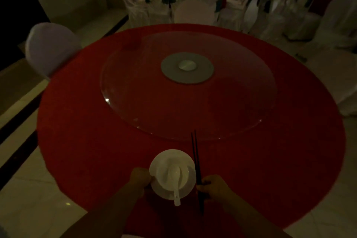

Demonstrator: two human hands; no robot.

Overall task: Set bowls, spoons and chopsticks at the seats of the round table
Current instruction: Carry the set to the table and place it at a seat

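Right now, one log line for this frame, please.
left hand grips bowl | spoon in bowl | right hand holds chopsticks beside bowl | all at table near edge

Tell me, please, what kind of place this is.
Probably a banquet hall or large restaurant dining room, dimly lit. A large round table with a red cloth carries a clear glass turntable, and many white-covered chairs stand grouped around other tables behind it.

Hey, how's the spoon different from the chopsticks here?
The spoon is white, short and broad; the chopsticks are black, long and thin. The spoon lies in the bowl; the chopsticks are beside it, held by the right hand. Both point roughly away from the person.
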